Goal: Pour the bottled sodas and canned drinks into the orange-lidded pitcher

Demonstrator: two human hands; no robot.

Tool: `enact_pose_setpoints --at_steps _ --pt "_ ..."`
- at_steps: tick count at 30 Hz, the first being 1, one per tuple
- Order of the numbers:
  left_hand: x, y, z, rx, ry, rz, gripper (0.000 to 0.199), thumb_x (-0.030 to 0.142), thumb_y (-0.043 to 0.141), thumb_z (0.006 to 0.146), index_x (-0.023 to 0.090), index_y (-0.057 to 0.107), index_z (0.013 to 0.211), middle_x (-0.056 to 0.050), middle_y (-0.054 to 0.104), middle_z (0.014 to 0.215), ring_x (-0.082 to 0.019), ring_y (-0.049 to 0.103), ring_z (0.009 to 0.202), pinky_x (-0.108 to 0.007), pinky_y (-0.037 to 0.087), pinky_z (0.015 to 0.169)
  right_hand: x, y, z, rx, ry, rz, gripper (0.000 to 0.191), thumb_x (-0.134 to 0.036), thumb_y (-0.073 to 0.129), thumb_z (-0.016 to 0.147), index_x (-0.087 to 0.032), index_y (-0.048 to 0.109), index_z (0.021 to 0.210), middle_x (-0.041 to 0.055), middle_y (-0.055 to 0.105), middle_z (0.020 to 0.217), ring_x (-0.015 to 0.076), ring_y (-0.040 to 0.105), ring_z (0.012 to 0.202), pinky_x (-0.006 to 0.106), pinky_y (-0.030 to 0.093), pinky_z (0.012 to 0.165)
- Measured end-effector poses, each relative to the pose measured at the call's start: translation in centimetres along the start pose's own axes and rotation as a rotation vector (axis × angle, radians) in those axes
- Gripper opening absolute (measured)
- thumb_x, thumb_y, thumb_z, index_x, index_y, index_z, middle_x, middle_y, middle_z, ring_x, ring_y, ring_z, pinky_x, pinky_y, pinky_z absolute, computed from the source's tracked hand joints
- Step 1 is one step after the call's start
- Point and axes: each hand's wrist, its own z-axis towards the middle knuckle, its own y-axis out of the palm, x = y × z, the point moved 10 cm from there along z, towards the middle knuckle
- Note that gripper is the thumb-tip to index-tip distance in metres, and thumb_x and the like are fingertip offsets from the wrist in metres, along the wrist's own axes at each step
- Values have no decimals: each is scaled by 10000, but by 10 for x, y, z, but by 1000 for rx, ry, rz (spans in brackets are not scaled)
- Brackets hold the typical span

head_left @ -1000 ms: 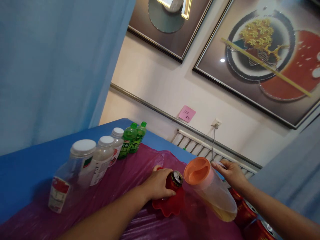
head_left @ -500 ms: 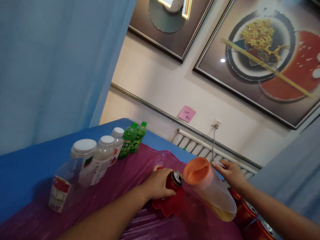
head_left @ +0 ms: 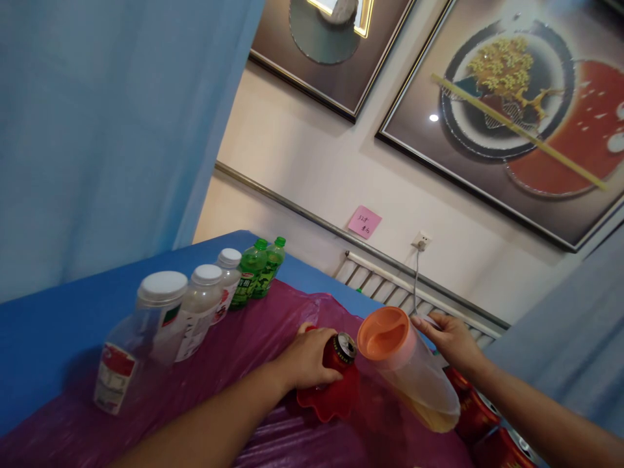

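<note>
My left hand (head_left: 309, 359) is wrapped round a red can (head_left: 337, 351) with a dark rim and an opened top. The can is over a red scalloped dish (head_left: 329, 398) on the purple plastic sheet. My right hand (head_left: 451, 338) grips the handle of a translucent pitcher (head_left: 423, 383) with an orange lid (head_left: 384, 333). The pitcher is tilted with its lid toward the can, and some yellowish liquid lies at its bottom end. A small gap separates lid and can.
Clear bottles with white caps (head_left: 207, 274) and green bottles (head_left: 252, 273) line the left of the blue table (head_left: 63, 305). More red cans (head_left: 504, 448) stand at lower right. A radiator (head_left: 373, 279) and a plugged cable (head_left: 416, 279) are behind.
</note>
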Motion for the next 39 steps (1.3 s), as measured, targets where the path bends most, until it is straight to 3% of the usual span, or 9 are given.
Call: enact_pose_setpoints --at_steps 9,39 --pt "-1 1 0 3 2 4 602 428 836 636 248 661 1183 -50 734 1193 -338 649 1140 -501 318 1131 5 3 1 -21 37 46 582 -734 657 748 -234 420 568 -55 355 528 110 353 504 230 351 425" --pt "-2 2 0 6 -4 -10 575 405 844 625 247 669 1149 -49 737 1176 -339 649 1129 -530 297 1134 2 1 0 14 13 18 595 -729 674 747 -227 428 543 -57 347 510 101 330 486 226 291 407"
